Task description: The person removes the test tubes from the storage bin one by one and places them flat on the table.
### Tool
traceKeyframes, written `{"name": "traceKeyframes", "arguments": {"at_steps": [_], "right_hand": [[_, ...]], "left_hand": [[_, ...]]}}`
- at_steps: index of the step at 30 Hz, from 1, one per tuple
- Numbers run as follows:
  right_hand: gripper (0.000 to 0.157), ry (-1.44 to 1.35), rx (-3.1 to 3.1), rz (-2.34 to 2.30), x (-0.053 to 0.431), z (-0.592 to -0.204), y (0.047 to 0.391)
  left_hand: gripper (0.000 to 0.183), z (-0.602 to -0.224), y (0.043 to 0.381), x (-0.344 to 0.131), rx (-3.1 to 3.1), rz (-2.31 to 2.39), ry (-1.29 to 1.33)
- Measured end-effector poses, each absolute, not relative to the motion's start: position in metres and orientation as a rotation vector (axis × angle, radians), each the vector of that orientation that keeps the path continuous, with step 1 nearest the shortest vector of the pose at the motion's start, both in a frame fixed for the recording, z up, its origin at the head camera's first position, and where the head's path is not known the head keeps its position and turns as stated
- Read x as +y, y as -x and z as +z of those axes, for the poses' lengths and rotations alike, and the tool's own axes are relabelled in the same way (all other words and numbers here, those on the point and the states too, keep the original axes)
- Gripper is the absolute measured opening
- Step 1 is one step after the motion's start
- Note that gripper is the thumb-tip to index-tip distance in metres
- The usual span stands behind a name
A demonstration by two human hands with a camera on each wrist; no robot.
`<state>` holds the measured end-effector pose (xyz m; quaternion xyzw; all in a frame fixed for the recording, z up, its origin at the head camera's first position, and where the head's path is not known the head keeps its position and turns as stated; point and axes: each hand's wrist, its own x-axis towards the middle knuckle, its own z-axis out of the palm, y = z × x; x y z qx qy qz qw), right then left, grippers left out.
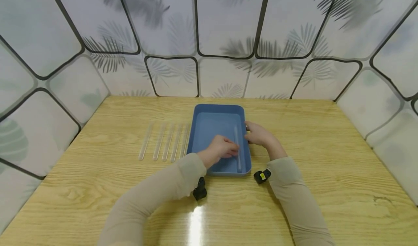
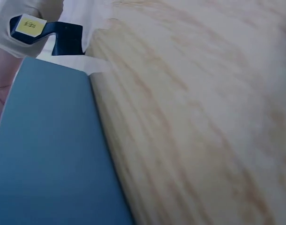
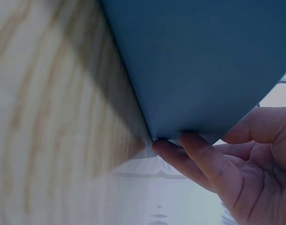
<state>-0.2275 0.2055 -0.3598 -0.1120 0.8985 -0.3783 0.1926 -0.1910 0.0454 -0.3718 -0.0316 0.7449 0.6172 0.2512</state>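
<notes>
In the head view a blue tray [image 1: 209, 121] stands on the table. My left hand [image 1: 222, 148] reaches into it over the near left part. Its curled fingers pinch a clear test tube [image 1: 240, 162] lying lengthwise by the tray's right wall; the exact contact is partly hidden. My right hand [image 1: 259, 134] holds the tray's right side. The right wrist view shows its fingertips [image 3: 199, 145] against the outer wall of the tray [image 3: 204, 70], with the thumb near the rim. Left of the tray several clear test tubes [image 1: 158, 144] lie roughly parallel.
The wooden table [image 1: 98, 188] spreads around the tray, with patterned fabric walls [image 1: 225, 75] at the back and sides. A black wrist camera [image 1: 200, 189] hangs at the left cuff, another camera [image 1: 262, 176] at the right.
</notes>
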Motion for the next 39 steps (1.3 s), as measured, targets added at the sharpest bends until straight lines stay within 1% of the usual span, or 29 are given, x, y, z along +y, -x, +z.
{"name": "traceKeyframes", "arguments": {"at_steps": [11, 19, 39], "right_hand": [[0.061, 0.301, 2.530, -1.051, 0.206, -0.360, 0.226], [0.061, 0.301, 2.520, -1.074, 0.206, -0.359, 0.226], [0.060, 0.287, 2.535, -1.027, 0.206, -0.361, 0.227]], "left_hand": [[0.015, -0.361, 0.193, 0.037, 2.014, 1.692, 0.071], [0.021, -0.356, 0.195, 0.026, 2.025, 1.680, 0.069], [0.026, -0.355, 0.195, -0.034, 2.143, 1.643, 0.097]]}}
